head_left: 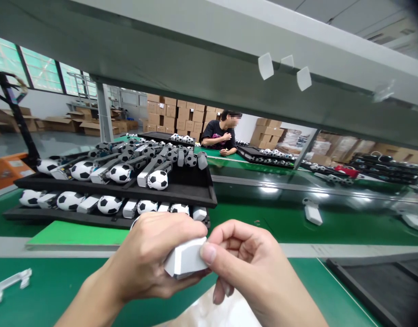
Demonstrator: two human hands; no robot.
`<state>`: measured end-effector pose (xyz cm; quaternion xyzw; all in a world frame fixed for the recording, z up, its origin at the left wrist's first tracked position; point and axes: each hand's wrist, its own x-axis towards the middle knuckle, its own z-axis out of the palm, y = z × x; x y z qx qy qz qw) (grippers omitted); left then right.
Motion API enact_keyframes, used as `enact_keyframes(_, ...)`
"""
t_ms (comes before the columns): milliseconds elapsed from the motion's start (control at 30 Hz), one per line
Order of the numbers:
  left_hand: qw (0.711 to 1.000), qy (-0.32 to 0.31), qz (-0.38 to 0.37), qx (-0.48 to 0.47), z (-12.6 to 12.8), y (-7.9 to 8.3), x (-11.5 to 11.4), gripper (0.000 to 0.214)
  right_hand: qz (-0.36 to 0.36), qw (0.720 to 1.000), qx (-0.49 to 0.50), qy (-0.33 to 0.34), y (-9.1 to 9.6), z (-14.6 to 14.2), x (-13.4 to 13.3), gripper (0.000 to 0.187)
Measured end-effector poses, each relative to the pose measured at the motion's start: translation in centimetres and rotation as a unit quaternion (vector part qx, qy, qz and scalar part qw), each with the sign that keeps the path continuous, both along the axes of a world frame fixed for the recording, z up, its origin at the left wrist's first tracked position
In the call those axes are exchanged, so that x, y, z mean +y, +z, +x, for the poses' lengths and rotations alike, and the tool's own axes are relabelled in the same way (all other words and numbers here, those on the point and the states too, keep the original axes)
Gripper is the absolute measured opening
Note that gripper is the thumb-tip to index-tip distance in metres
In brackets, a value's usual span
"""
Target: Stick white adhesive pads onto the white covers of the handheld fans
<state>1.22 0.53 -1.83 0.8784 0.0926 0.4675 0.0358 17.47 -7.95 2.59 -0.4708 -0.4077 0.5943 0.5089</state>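
Note:
My left hand (157, 254) is wrapped round a white and grey block-shaped plastic housing (186, 259), its flat end turned towards me. The rest of the housing is hidden by my fingers and palm. At its right upper edge my right hand (243, 259) pinches with thumb and forefinger; whether a thin film lies between them I cannot tell. Just beyond my hands, stacked black trays (181, 188) hold several soccer-ball-patterned devices (120, 172) with similar grey-white bodies.
A green board (76, 234) lies under the trays. A white bracket (11, 284) is at the left, a black tray (382, 281) at the right. Loose devices (312, 212) lie on the green belt. Small clear films (266, 66) stick to the overhead beam. A person (220, 136) leans on the far side.

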Motion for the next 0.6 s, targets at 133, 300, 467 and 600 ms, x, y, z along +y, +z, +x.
enact_keyframes(133, 0.999, -0.017, 0.025, -0.012, 0.1, 0.0, 0.0, 0.022, 0.077, 0.984, -0.155, -0.044, -0.4, 1.3, 0.3, 0.044)
enact_keyframes(300, 0.995, -0.022, 0.061, -0.070, 0.1, -0.2, -0.4, 0.060, 0.165, 0.953, -0.244, -0.073, -1.7, 1.9, 0.8, 0.050)
enact_keyframes(467, 0.994, 0.001, 0.053, -0.099, 0.1, -0.6, -0.7, 0.069, 0.235, 0.958, -0.156, 0.054, -2.0, -0.4, 0.6, 0.028)
enact_keyframes(600, 0.994, -0.002, 0.036, -0.108, 0.3, -0.5, -1.0, 0.078, 0.243, 0.957, -0.129, 0.097, -1.8, -0.3, 0.5, 0.034)
